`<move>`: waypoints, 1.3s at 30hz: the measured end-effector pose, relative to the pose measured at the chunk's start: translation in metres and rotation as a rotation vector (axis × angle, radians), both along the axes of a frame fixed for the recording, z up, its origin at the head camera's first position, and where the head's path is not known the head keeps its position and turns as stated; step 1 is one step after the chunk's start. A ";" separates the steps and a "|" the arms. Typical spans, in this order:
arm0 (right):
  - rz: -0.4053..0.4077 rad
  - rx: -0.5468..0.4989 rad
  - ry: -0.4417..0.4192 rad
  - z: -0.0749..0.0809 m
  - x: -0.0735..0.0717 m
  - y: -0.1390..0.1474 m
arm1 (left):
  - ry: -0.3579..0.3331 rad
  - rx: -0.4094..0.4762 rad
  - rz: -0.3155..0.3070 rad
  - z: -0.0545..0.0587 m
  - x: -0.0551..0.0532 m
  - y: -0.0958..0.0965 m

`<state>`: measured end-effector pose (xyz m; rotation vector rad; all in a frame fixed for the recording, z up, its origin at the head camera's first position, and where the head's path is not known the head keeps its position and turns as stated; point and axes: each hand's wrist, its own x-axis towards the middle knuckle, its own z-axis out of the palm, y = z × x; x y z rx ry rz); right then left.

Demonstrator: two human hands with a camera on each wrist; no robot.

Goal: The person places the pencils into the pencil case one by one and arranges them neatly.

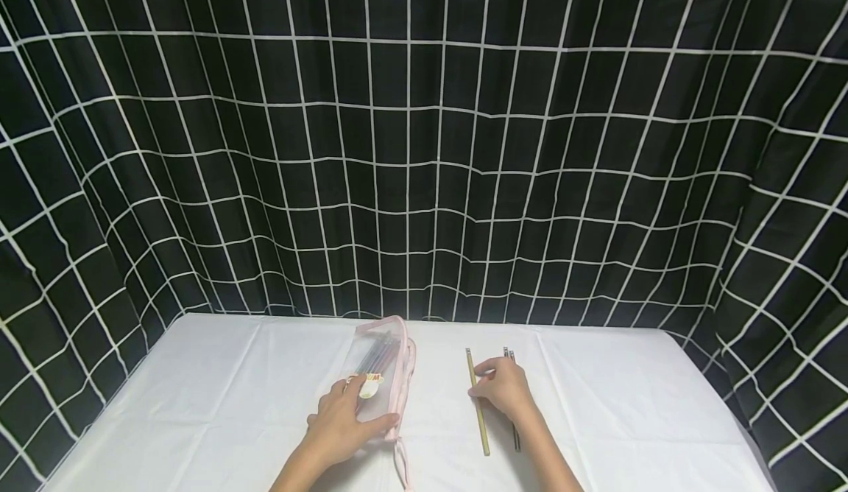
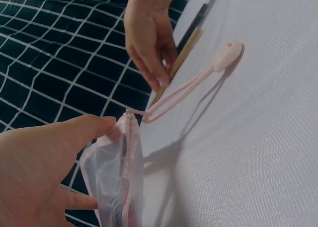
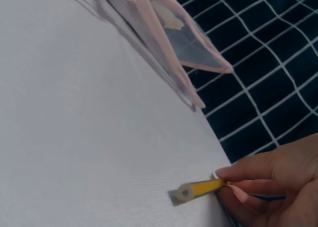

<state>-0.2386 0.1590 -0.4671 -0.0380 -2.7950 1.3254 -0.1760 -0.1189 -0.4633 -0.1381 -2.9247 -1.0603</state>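
A clear mesh pencil pouch [image 1: 400, 374] with pink edging lies left of centre in the head view, with several dark, slender things inside. My left hand [image 1: 341, 422] grips it, fingers over its printed face and thumb at the zipped edge. From the zip hangs a pink cord pull [image 2: 227, 56]. Farther right, my right hand [image 1: 506, 390] pinches a yellow pencil [image 1: 481, 429] between thumb and fingertips; its flat, unsharpened end shows in the right wrist view. Dark pencils [image 1: 517, 439] lie beneath that hand, partly hidden by it.
A white cloth [image 1: 218, 403] with faint creases covers the table. Behind it and along both sides hangs a black curtain [image 1: 424, 146] with a white grid, meeting the table's far edge.
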 end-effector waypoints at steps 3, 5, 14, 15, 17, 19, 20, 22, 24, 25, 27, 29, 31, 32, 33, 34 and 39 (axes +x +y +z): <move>-0.006 -0.024 -0.023 0.001 -0.001 0.001 | 0.002 -0.001 0.000 0.000 0.000 0.000; -0.014 -0.043 -0.043 0.000 -0.001 0.002 | 0.004 -0.001 0.000 0.000 0.000 0.000; -0.030 -0.123 -0.099 -0.001 -0.004 0.005 | 0.009 -0.002 0.002 -0.001 0.000 -0.001; -0.029 -0.133 -0.099 -0.001 -0.004 0.005 | 0.010 -0.002 0.002 -0.001 0.000 -0.001; -0.029 -0.151 -0.098 -0.001 -0.004 0.006 | 0.010 -0.002 0.001 -0.001 -0.001 -0.001; -0.027 -0.169 -0.095 -0.001 -0.003 0.006 | 0.008 -0.002 0.000 -0.001 -0.001 -0.001; -0.027 -0.180 -0.094 -0.001 -0.003 0.006 | 0.007 -0.002 0.000 -0.001 -0.001 -0.001; -0.027 -0.198 -0.092 -0.001 -0.003 0.005 | 0.007 -0.001 -0.001 -0.001 -0.001 -0.001; -0.027 -0.211 -0.091 -0.001 -0.003 0.005 | 0.007 -0.001 -0.003 -0.001 -0.001 -0.001; -0.029 -0.216 -0.093 -0.001 -0.002 0.005 | 0.008 0.000 -0.003 0.000 -0.001 -0.001; -0.030 -0.223 -0.095 -0.001 -0.003 0.004 | 0.009 -0.001 -0.003 0.000 -0.001 -0.001; -0.033 -0.228 -0.098 0.000 -0.003 0.004 | 0.006 -0.001 -0.004 0.000 -0.001 -0.001; -0.037 -0.234 -0.098 0.000 -0.004 0.003 | 0.001 -0.002 -0.003 0.000 -0.001 -0.001; -0.040 -0.236 -0.096 0.000 -0.004 0.003 | -0.002 -0.001 -0.003 0.000 -0.001 -0.001; -0.043 -0.237 -0.094 0.000 -0.004 0.003 | -0.004 -0.001 -0.004 0.001 0.000 -0.001; -0.043 -0.240 -0.090 0.001 -0.004 0.003 | -0.006 -0.001 -0.003 0.001 0.000 -0.001; -0.043 -0.257 -0.073 0.003 -0.003 0.001 | -0.001 0.002 -0.005 0.001 0.000 -0.001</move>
